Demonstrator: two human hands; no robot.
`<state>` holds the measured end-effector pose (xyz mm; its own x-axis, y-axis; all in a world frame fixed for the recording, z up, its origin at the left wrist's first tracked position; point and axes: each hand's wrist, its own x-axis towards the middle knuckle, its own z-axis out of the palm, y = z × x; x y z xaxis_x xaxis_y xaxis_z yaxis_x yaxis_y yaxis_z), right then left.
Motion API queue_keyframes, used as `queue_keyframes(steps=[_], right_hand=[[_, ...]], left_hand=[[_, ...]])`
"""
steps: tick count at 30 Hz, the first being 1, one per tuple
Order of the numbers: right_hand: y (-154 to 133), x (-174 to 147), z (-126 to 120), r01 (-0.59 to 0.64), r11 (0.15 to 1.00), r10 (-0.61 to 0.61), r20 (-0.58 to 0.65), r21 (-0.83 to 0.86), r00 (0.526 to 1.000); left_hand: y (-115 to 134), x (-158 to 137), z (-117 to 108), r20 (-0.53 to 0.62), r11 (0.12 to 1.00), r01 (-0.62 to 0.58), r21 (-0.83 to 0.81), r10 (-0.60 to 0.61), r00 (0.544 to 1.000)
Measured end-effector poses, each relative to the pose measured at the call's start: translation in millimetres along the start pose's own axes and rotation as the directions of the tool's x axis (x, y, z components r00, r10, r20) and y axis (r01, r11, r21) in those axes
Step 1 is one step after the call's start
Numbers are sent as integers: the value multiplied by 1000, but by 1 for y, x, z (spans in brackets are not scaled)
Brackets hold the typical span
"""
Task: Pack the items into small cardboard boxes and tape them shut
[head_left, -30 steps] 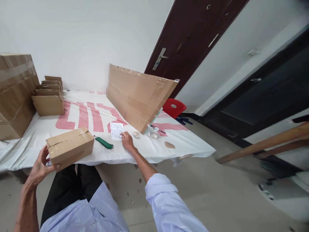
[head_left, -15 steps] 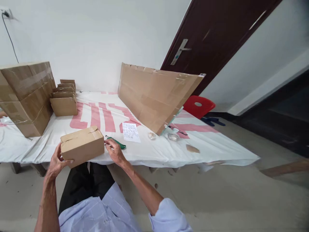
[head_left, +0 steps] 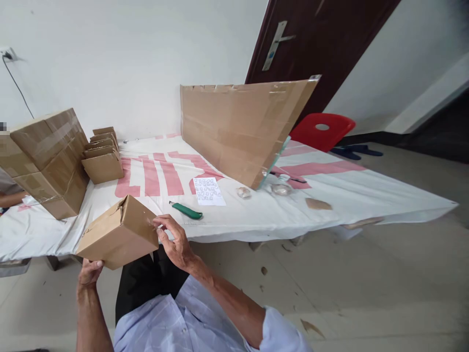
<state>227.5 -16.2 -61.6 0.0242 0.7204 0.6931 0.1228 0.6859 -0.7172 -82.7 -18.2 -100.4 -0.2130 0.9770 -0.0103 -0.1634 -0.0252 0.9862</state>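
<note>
A small closed brown cardboard box (head_left: 120, 234) is held tilted at the near table edge, above my lap. My left hand (head_left: 90, 272) grips its lower left corner, thumb on the near side and the other fingers hidden underneath. At the box's right end, my right hand (head_left: 175, 242) touches the end face with its fingertips, fingers bent and somewhat apart. A small pale spot shows there, too small to make out. To the right lie a green box cutter (head_left: 186, 210) and a white sheet (head_left: 209, 191) with rows of small round outlined marks.
Taped cartons (head_left: 54, 161) are stacked at the left, beside several upright open-topped small boxes (head_left: 104, 166). A large cardboard panel (head_left: 238, 132) leans up at the back. Clear tape rolls (head_left: 281, 189) and a cardboard scrap (head_left: 318, 204) lie right. Another person's arm (head_left: 12, 199) shows far left.
The box has turned and tilted, so its right end now faces up toward me. My right fingertips have come onto that end, away from the cutter. The whole view has shifted.
</note>
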Motion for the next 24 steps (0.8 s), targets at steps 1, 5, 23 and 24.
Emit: queue_keyframes(steps=[1,5,23,24], right_hand=[[2,0,-1,-4,1000,4,-2,0,1000],[17,1,-7,-67,998,67,-17,0,998],[52,31,-37,-246,964,244,-28,-103,969],[51,34,-37,-221,967,222,-4,-127,975]], left_hand=[[1,1,1,0,1000,-10,-3,10,1000],[7,7,8,71,996,-64,69,59,996],[16,11,47,271,929,-301,216,239,932],[17,10,47,274,927,-300,223,236,933]])
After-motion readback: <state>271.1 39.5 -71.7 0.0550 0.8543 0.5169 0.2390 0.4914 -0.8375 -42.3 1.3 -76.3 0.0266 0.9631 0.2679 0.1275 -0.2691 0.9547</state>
